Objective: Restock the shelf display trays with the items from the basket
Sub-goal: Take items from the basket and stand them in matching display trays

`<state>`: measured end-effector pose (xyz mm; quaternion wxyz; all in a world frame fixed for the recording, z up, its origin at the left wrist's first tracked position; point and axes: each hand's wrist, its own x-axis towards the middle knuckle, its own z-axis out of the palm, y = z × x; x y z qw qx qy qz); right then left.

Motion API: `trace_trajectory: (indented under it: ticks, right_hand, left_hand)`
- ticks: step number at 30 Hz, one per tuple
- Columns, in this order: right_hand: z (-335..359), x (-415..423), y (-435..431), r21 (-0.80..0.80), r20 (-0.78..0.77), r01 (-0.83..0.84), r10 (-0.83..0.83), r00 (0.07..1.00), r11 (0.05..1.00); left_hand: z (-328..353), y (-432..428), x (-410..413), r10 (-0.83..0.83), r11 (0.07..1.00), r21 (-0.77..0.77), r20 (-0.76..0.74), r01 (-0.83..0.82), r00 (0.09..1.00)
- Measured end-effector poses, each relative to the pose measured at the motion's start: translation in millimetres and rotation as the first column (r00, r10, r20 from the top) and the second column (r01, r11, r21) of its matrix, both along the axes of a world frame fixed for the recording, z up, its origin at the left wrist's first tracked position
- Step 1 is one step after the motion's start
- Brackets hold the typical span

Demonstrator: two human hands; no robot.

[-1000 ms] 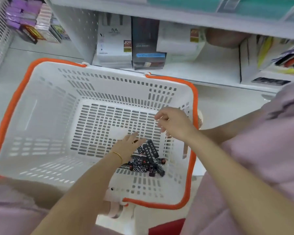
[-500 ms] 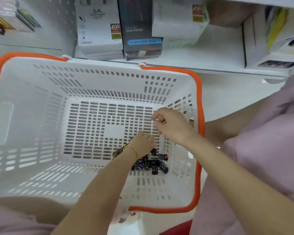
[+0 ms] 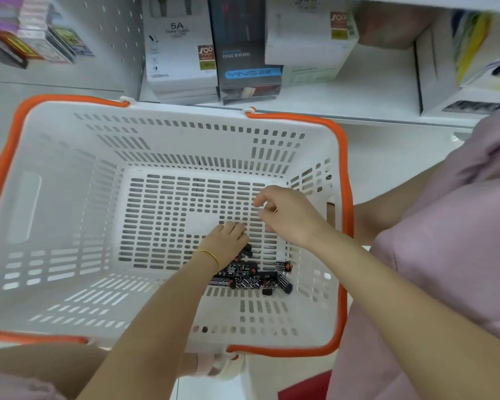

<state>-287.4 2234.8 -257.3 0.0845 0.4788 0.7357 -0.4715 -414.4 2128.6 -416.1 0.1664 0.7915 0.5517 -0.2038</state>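
Frame centre, in a white basket (image 3: 168, 140): left hand (image 3: 225, 241) curls around small black patterned items (image 3: 243, 274); right hand (image 3: 289, 216) hovers, fingers curled, contents unclear.

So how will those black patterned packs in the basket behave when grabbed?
Probably light and rigid: the black patterned packs are small, boxy, straight-edged. Likely easy to scatter, lying loose and crisscrossed on the slotted floor of the basket.

white box (image 3: 179, 53) reads "5a", "1000mm"; dark box (image 3: 243, 53) "yins".
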Motion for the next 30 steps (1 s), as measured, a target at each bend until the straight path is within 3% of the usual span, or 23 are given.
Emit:
trace_trajectory:
  ticks: [9,11,14,16,19,30]
  right_hand:
    - [-1.2,5.7,0.7,-0.011,0.014,0.015,-0.014,1.000,1.000]
    - [-2.0,5.7,1.0,-0.006,0.009,0.011,-0.011,1.000,1.000]
    - [-2.7,6.2,1.7,-0.009,0.005,0.006,-0.006,1.000,1.000]
    - [-2.6,5.8,2.3,-0.008,0.006,-0.005,0.005,1.000,1.000]
    - [-1.4,3.5,1.8,-0.006,0.012,-0.028,0.028,1.000,1.000]
    - [-1.6,5.3,0.7,-0.028,0.037,-0.034,0.035,0.999,0.999]
  left_hand:
    - [-4.4,2.1,8.1,0.026,0.998,-0.055,-0.065,-0.030,0.998]
    - [-3.0,5.0,5.4,0.175,0.983,-0.056,-0.041,-0.177,0.984]
    - [-0.7,3.2,-13.0,0.480,0.877,-0.026,0.010,-0.479,0.877]
    - [-2.2,-6.7,-26.1,0.553,0.829,-0.108,0.018,-0.548,0.833]
    - [-5.7,-24.6,-29.0,0.500,0.838,-0.244,-0.019,-0.489,0.866]
    - [-0.2,-21.3,5.2,0.256,0.896,-0.343,-0.114,-0.280,0.960]
